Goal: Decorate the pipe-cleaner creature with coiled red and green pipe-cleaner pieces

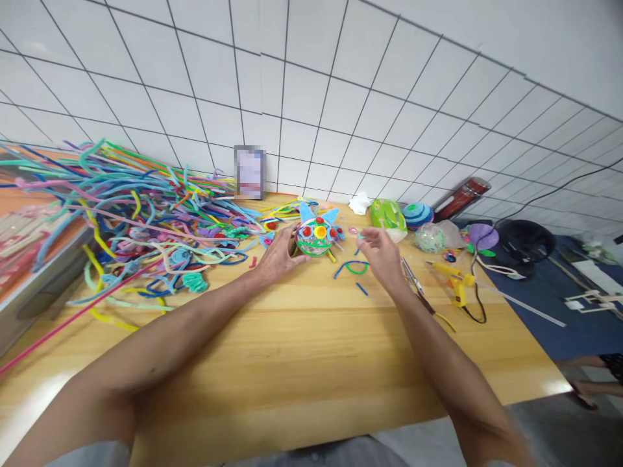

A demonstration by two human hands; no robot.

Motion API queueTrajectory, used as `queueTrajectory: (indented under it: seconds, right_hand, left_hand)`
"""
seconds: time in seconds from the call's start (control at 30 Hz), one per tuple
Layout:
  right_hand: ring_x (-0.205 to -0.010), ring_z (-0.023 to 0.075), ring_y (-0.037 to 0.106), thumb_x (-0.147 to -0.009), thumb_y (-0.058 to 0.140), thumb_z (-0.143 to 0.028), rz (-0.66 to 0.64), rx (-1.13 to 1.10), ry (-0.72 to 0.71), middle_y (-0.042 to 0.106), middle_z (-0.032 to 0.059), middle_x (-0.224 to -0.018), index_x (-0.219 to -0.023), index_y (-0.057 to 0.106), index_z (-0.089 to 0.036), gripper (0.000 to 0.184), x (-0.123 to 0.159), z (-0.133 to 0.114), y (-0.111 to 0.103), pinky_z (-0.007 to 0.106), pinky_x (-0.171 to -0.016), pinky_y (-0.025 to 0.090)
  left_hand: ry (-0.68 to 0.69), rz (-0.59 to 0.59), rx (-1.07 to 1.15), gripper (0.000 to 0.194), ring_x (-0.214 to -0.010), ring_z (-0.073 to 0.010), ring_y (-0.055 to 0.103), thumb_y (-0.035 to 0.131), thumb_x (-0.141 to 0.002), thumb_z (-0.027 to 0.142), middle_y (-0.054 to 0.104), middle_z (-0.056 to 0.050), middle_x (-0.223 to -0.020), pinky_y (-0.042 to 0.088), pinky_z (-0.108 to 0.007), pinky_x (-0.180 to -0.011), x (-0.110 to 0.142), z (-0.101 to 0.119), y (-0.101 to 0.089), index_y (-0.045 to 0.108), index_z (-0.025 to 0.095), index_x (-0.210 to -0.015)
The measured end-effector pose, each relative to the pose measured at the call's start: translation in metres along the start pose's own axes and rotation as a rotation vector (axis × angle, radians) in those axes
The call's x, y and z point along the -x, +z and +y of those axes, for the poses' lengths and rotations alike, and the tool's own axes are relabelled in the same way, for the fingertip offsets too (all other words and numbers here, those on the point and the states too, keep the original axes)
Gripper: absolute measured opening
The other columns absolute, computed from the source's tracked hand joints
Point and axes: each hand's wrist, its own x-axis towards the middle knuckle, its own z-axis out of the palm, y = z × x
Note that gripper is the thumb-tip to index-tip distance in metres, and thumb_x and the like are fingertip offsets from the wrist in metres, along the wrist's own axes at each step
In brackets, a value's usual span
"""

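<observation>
A round decorated ball (314, 244) with two light-blue pointed ears, red and yellow button-like discs and green bands sits on the table in front of me. My left hand (281, 254) curves around its left side, thumb low and fingers behind, holding it. To the right of the ball, my right hand (379, 250) is closed in a pinch above the table. A small pale bit seems to be at its fingertips, too small to name. Below that hand lie a blue and green pipe cleaner loop (357, 266) and a short blue piece (361, 289).
A large heap of pipe cleaners (160, 214) covers the table's left. A phone (250, 172) leans on the tiled wall. On the right are a green bundle (387, 217), a blue striped ball (417, 215), a yellow glue gun (455, 279), scissors (413, 275) and a red cylinder (462, 199).
</observation>
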Motion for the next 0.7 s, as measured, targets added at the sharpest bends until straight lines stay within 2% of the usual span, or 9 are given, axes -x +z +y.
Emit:
queueTrajectory:
  seconds: [0.13,0.23,0.33,0.47,0.7]
  right_hand:
    - [-0.11,0.0275,0.074,-0.09,0.07,-0.047,-0.113,-0.061,0.002,0.075,0.0146,-0.131,-0.129,0.063,-0.023,0.047,0.026,-0.001,0.036,0.048,-0.097,0.06]
    - [-0.12,0.0303,0.072,-0.089,0.072,-0.045,-0.143,-0.105,0.006,0.072,0.0169,-0.138,-0.139,0.059,-0.021,0.057,0.034,0.004,0.061,0.053,-0.106,0.058]
    - [-0.127,0.0311,0.069,-0.091,0.071,-0.046,-0.162,-0.169,0.009,0.068,0.018,-0.145,-0.146,0.055,-0.02,0.063,0.039,0.011,0.078,0.055,-0.112,0.055]
    - [-0.132,0.0332,0.067,-0.092,0.072,-0.05,-0.165,-0.209,0.006,0.067,0.0181,-0.146,-0.148,0.056,-0.021,0.065,0.043,0.019,0.086,0.057,-0.116,0.053]
    - [-0.131,0.0319,0.068,-0.093,0.072,-0.049,-0.16,-0.217,-0.022,0.067,0.0162,-0.147,-0.153,0.055,-0.023,0.067,0.042,0.029,0.09,0.056,-0.117,0.053]
  left_hand:
    - [0.012,-0.018,0.031,0.092,-0.149,-0.0364,0.051,0.087,-0.082,0.038,0.05,-0.02,-0.161,0.05,-0.054,-0.119,0.0,-0.005,0.002,0.04,0.023,-0.16]
    - [0.009,-0.032,0.007,0.088,-0.149,-0.0367,0.052,0.084,-0.086,0.037,0.05,-0.02,-0.162,0.047,-0.055,-0.122,0.0,-0.008,0.002,0.04,0.022,-0.161]
    - [-0.005,-0.038,-0.039,0.084,-0.148,-0.0369,0.053,0.081,-0.087,0.036,0.054,-0.02,-0.159,0.045,-0.055,-0.124,0.0,-0.009,0.001,0.042,0.02,-0.16]
    - [-0.015,-0.035,-0.044,0.08,-0.146,-0.0374,0.056,0.081,-0.087,0.032,0.057,-0.02,-0.157,0.046,-0.056,-0.122,-0.002,-0.009,0.001,0.045,0.019,-0.158]
    - [-0.042,-0.029,0.005,0.074,-0.139,-0.038,0.061,0.082,-0.087,0.036,0.06,-0.02,-0.153,0.049,-0.06,-0.118,-0.006,-0.008,0.002,0.049,0.021,-0.153]
